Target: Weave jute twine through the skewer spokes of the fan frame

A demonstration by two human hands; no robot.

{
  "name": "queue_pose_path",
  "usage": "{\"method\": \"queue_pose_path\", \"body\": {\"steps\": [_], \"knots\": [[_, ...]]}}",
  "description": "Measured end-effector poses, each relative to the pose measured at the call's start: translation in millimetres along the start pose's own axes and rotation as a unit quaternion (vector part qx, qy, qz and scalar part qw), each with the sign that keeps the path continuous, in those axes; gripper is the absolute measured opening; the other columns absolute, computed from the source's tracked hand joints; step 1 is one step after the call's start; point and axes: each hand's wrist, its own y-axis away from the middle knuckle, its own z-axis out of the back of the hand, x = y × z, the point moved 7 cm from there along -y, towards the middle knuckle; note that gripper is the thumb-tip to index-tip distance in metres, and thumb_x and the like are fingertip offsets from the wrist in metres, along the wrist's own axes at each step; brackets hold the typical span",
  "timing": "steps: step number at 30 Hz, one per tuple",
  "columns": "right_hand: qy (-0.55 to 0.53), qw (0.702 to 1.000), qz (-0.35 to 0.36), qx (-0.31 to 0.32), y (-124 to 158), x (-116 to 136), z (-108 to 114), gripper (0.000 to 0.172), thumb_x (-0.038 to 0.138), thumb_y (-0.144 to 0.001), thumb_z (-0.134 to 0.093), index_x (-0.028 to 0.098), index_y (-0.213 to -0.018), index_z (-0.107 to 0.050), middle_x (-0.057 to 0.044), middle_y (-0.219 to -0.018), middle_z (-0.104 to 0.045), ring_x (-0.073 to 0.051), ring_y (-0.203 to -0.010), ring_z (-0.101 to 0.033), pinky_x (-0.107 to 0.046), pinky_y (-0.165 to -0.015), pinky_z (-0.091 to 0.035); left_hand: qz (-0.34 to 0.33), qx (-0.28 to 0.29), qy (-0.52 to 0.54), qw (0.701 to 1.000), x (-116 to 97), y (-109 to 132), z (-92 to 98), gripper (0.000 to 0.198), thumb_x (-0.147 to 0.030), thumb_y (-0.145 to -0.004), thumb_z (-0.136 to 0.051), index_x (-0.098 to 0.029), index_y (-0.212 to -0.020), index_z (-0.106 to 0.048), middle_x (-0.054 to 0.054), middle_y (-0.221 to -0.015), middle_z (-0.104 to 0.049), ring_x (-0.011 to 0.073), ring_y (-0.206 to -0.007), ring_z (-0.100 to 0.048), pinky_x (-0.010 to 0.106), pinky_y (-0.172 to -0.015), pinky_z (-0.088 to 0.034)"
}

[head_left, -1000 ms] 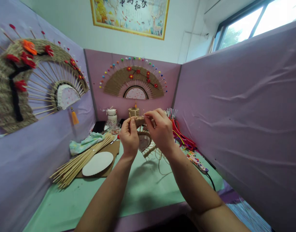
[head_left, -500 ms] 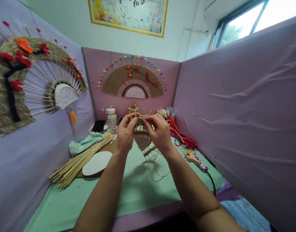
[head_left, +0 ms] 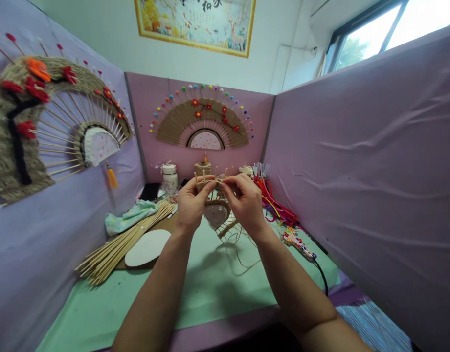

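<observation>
Three purple partition walls (head_left: 357, 146) around one green tabletop (head_left: 210, 288).

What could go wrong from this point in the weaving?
1. The left hand and right hand pinch the small fan frame only at its top, in mid-air; thin ribs might bend or snap.
2. Loose twine trails onto the green table and may snag.
3. The skewer bundle lies near the left forearm and might get knocked.
</observation>
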Motion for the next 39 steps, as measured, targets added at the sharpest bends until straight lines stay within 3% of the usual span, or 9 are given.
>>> {"method": "queue_pose_path", "body": {"steps": [7, 12, 15, 19, 23, 28, 34, 39], "knots": [[0.0, 1.0, -0.026, -0.011, 2, -4, 3, 0.012, 0.026, -0.088, -0.058, 0.019, -0.079, -0.062, -0.003, -0.077, -0.06, -0.015, -0.073, -0.056, -0.027, -0.067, -0.043, -0.001, -0.013, -0.019, 1.0, -3, 2, 0.3, 0.029, -0.035, -0.065, -0.079, -0.016, -0.085, -0.071, 0.002, -0.074, -0.07, 0.0111, -0.066, -0.062, 0.022, -0.063, -0.049], [0.008, 1.0, -0.016, 0.002, 1, 0, 9, 0.008, 0.024, -0.086, -0.06, 0.019, -0.08, -0.062, -0.003, -0.078, -0.062, -0.015, -0.072, -0.057, -0.027, -0.068, -0.044, -0.008, -0.055, -0.046, 0.997, -8, 4, 4.1, 0.03, -0.038, -0.063, -0.079, -0.014, -0.079, -0.071, 0.002, -0.07, -0.069, 0.0108, -0.061, -0.06, 0.021, -0.058, -0.047], [0.033, 0.999, 0.009, 0.018, -3, 5, 21, 0.004, 0.02, -0.085, -0.06, 0.019, -0.083, -0.063, -0.003, -0.08, -0.063, -0.015, -0.072, -0.057, -0.027, -0.067, -0.044, -0.009, -0.076, -0.047, 0.996, -7, 4, 7.5, 0.031, -0.04, -0.064, -0.078, -0.014, -0.078, -0.07, 0.0, -0.064, -0.065, 0.0087, -0.054, -0.055, 0.02, -0.052, -0.044], [0.073, 0.995, 0.068, 0.0, -13, 20, 37, 0.01, 0.017, -0.088, -0.056, 0.019, -0.082, -0.063, -0.003, -0.081, -0.061, -0.016, -0.077, -0.057, -0.029, -0.071, -0.045, -0.017, -0.084, -0.063, 0.994, -9, 6, 7.1, 0.029, -0.039, -0.065, -0.077, -0.014, -0.077, -0.07, -0.002, -0.058, -0.061, 0.0068, -0.049, -0.05, 0.018, -0.048, -0.04], [0.083, 0.99, 0.114, -0.023, -26, 33, 34, 0.012, 0.018, -0.09, -0.052, 0.019, -0.083, -0.062, -0.004, -0.082, -0.059, -0.016, -0.079, -0.056, -0.03, -0.073, -0.044, -0.016, -0.075, -0.087, 0.993, -12, 11, 1.6, 0.029, -0.04, -0.067, -0.076, -0.014, -0.077, -0.069, -0.001, -0.063, -0.064, 0.008, -0.054, -0.054, 0.019, -0.052, -0.043], [0.108, 0.99, 0.085, -0.032, -33, 27, 26, 0.013, 0.019, -0.089, -0.052, 0.019, -0.08, -0.061, -0.004, -0.08, -0.058, -0.016, -0.075, -0.054, -0.029, -0.069, -0.042, -0.023, -0.079, -0.084, 0.993, -9, 12, 1.2, 0.032, -0.043, -0.067, -0.076, -0.014, -0.079, -0.069, 0.0, -0.066, -0.065, 0.0091, -0.056, -0.055, 0.02, -0.055, -0.046], [0.094, 0.992, 0.061, -0.062, -14, 17, 35, 0.01, 0.02, -0.089, -0.054, 0.019, -0.081, -0.06, -0.003, -0.079, -0.059, -0.017, -0.076, -0.055, -0.029, -0.069, -0.042, -0.029, -0.078, -0.073, 0.994, -9, 10, 2.5, 0.032, -0.043, -0.067, -0.076, -0.014, -0.079, -0.069, 0.0, -0.067, -0.066, 0.0088, -0.057, -0.055, 0.02, -0.055, -0.046], [0.073, 0.997, 0.002, -0.032, -4, 0, 29, 0.011, 0.023, -0.088, -0.056, 0.019, -0.078, -0.06, -0.003, -0.079, -0.061, -0.016, -0.075, -0.055, -0.029, -0.069, -0.042, -0.014, -0.079, -0.072, 0.994, -11, 9, 4.5, 0.031, -0.043, -0.066, -0.077, -0.015, -0.078, -0.069, -0.002, -0.059, -0.061, 0.0072, -0.05, -0.05, 0.019, -0.047, -0.04]]}}
